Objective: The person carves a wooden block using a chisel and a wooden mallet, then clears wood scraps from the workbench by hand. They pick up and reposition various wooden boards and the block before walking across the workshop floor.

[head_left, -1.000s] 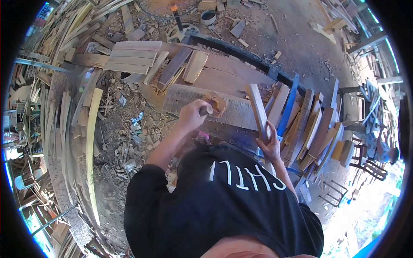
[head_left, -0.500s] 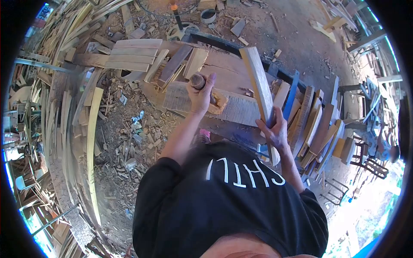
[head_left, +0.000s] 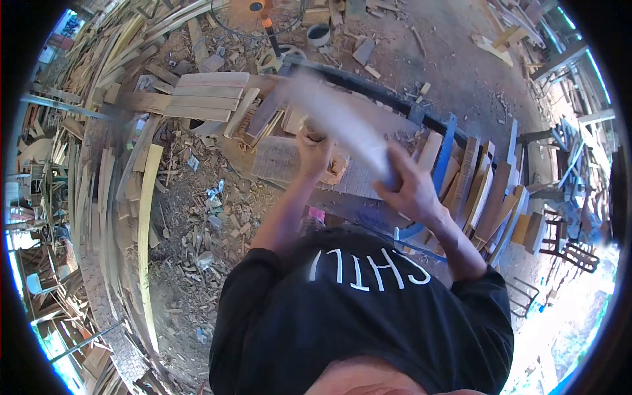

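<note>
My left hand (head_left: 315, 157) is closed around a round-ended wooden piece (head_left: 313, 131), its end showing above my fingers. Beneath that hand, a chipped yellowish wood part (head_left: 338, 169) lies on a wide grey board (head_left: 276, 160). A long pale wooden bar (head_left: 342, 125), smeared by motion, is gripped near its lower end by my right hand (head_left: 411, 187). The bar slants up and left over the bench, its far end beyond my left hand. A blue saw (head_left: 446, 148) rests right of the bar.
Short boards (head_left: 204, 92) lie at the bench's left end, and upright-leaning planks (head_left: 490, 178) crowd its right end. Wood scraps (head_left: 197, 230) litter the ground at left. An orange-handled tool (head_left: 270, 29) and a round container (head_left: 318, 35) are beyond the bench.
The bar in my right hand has swung from nearly upright to a leftward slant across the bench. My right hand has moved left and slightly up, while my left hand keeps its hold.
</note>
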{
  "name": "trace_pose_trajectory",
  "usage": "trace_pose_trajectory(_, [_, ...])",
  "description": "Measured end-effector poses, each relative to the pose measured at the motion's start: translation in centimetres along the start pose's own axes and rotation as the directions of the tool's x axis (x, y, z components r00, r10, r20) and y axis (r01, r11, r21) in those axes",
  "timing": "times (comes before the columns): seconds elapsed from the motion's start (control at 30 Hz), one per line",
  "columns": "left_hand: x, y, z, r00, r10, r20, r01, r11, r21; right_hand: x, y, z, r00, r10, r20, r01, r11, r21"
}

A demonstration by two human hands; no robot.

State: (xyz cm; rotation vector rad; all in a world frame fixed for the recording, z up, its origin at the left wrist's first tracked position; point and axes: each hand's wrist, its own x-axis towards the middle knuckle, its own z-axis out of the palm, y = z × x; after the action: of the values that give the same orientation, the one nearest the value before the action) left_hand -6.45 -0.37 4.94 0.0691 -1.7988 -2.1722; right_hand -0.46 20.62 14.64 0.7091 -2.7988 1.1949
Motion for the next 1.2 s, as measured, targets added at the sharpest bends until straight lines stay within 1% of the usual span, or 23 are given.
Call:
trace_pose_trajectory(0.03, [0.1, -0.3, 0.0, 0.998, 0.066, 0.007, -0.066, 0.998, -0.006, 0.2, -0.1, -0.7, 0.962, 0.164, 0.217, -0.164, 0.986, -0.018])
trace_pose_trajectory(0.07, [0.4, -0.7, -0.1, 0.997, 0.081, 0.001, -0.081, 0.997, -0.007, 0.5, -0.5, -1.4, 0.965, 0.149, 0.214, -0.148, 0.989, -0.020])
trace_pose_trajectory(0.2, [-0.3, -0.3, 0.3, 1.000, -0.025, 0.007, 0.024, 0.991, 0.130, 1.6, -3.9, -4.3, 0.994, 0.106, 0.013, -0.106, 0.990, 0.088])
trace_pose_trajectory(0.27, [-0.5, -1.3, 1.0, 1.000, -0.023, 0.010, 0.022, 0.993, 0.119, 2.1, -4.8, -4.6, 0.956, -0.014, -0.293, 0.120, 0.930, 0.347])
trace_pose_trajectory(0.33, [-0.7, -0.8, 1.2, 0.998, 0.046, 0.031, -0.049, 0.993, 0.110, 1.7, -3.0, -3.0, 0.955, -0.045, -0.294, 0.147, 0.930, 0.336])
trace_pose_trajectory(0.37, [-0.8, -0.6, 1.4, 0.993, 0.112, 0.047, -0.116, 0.989, 0.096, 1.2, -1.2, -2.4, 0.995, 0.099, 0.016, -0.100, 0.964, 0.245])
trace_pose_trajectory(0.4, [-0.9, -0.3, 1.8, 0.992, 0.117, 0.043, -0.121, 0.988, 0.092, 1.0, -0.5, -2.0, 0.912, 0.275, 0.303, -0.312, 0.947, 0.079])
trace_pose_trajectory(0.43, [-1.0, 0.0, 2.3, 0.990, 0.135, 0.028, -0.137, 0.986, 0.091, 0.4, -0.2, -1.7, 0.960, 0.224, 0.168, -0.235, 0.971, 0.048])
trace_pose_trajectory(0.47, [-0.9, 0.0, 2.6, 0.988, 0.152, 0.000, -0.151, 0.984, 0.089, 0.1, 0.0, -2.4, 0.961, 0.209, 0.182, -0.218, 0.975, 0.035])
trace_pose_trajectory(0.5, [-1.2, -1.4, 1.9, 0.994, 0.072, 0.082, -0.090, 0.969, 0.232, 0.1, -1.9, -4.0, 0.972, 0.216, 0.095, -0.230, 0.957, 0.174])
trace_pose_trajectory(0.53, [-1.7, -1.1, 2.3, 0.996, 0.065, 0.053, -0.075, 0.970, 0.231, 0.2, -3.0, -4.7, 0.972, 0.235, 0.008, -0.225, 0.923, 0.313])
trace_pose_trajectory(0.57, [-2.0, -0.7, 3.3, 0.990, 0.113, 0.084, -0.128, 0.969, 0.212, 0.0, -2.8, -4.8, 0.982, 0.090, -0.163, -0.012, 0.903, 0.429])
trace_pose_trajectory(0.67, [-2.6, -1.9, 5.0, 0.983, 0.154, 0.102, -0.175, 0.954, 0.243, -2.1, -0.6, -3.9, 0.973, 0.111, -0.202, -0.024, 0.920, 0.391])
trace_pose_trajectory(0.7, [-2.8, -2.3, 5.1, 0.983, 0.142, 0.119, -0.171, 0.940, 0.295, -2.6, 0.8, -2.3, 0.979, 0.194, -0.070, -0.174, 0.959, 0.226])
trace_pose_trajectory(0.73, [-3.1, -2.2, 5.1, 0.985, 0.145, 0.096, -0.167, 0.942, 0.292, -2.9, 1.8, -1.6, 0.935, 0.327, 0.137, -0.350, 0.914, 0.206])
trace_pose_trajectory(0.8, [-3.1, -1.9, 5.0, 0.958, 0.173, 0.230, -0.254, 0.884, 0.394, -3.7, 1.3, -3.2, 0.876, 0.477, 0.064, -0.482, 0.868, 0.124])
trace_pose_trajectory(0.83, [-3.5, -2.5, 5.6, 0.960, 0.205, 0.192, -0.261, 0.904, 0.339, -3.9, 1.8, -4.4, 0.947, 0.320, -0.033, -0.316, 0.944, 0.099])
trace_pose_trajectory(0.87, [-4.0, -2.8, 5.7, 0.966, 0.189, 0.179, -0.241, 0.909, 0.339, -4.3, 2.3, -4.5, 0.937, 0.260, -0.233, -0.206, 0.950, 0.234])
trace_pose_trajectory(0.93, [-3.9, -2.6, 6.0, 0.943, 0.219, 0.251, -0.301, 0.883, 0.361, -4.9, 0.6, -6.0, 0.895, 0.291, -0.337, -0.089, 0.859, 0.504])
trace_pose_trajectory(1.0, [-4.0, -2.6, 6.2, 0.940, 0.212, 0.266, -0.305, 0.872, 0.382, -8.4, 4.9, -2.4, 0.885, 0.299, -0.357, -0.079, 0.852, 0.518])
trace_pose_trajectory(1.1, [-4.6, -3.3, 6.6, 0.937, 0.166, 0.308, -0.290, 0.860, 0.419, -9.4, 5.9, -0.7, 0.928, 0.372, -0.030, -0.362, 0.917, 0.167])
trace_pose_trajectory(1.13, [-4.4, -3.7, 6.7, 0.933, 0.135, 0.335, -0.280, 0.856, 0.435, -9.4, 6.1, -0.5, 0.874, 0.481, 0.064, -0.483, 0.851, 0.206])
trace_pose_trajectory(1.2, [-4.9, -4.6, 7.0, 0.914, 0.166, 0.370, -0.339, 0.813, 0.473, -9.1, 5.7, -1.8, 0.834, 0.552, 0.016, -0.516, 0.768, 0.379])
